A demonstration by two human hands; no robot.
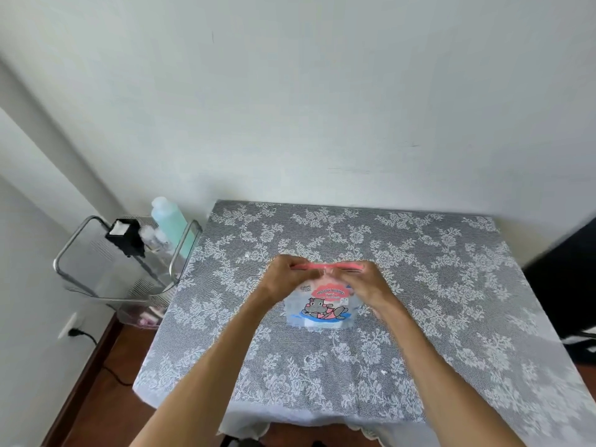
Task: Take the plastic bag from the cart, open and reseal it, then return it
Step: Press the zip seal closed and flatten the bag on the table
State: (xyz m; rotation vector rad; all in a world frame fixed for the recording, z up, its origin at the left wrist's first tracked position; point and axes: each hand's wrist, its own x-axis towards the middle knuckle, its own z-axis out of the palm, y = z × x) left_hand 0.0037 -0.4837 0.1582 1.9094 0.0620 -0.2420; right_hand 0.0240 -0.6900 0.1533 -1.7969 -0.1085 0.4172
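A clear plastic bag (319, 312) with a pink zip strip along its top and a cartoon hippo print lies on the lace-covered table (419, 285), near its middle. My left hand (285, 272) pinches the left end of the pink strip. My right hand (362, 282) grips the right part of the strip, with its fingers over the bag's upper edge. Both hands hide whether the strip is sealed or parted. The metal cart (113, 262) stands to the left of the table.
On the cart's top shelf stand a pale green bottle (169, 221) and a black box (125, 237). A wall socket with a black cord (72, 330) is low on the left wall. A dark object (567, 285) stands at the table's right.
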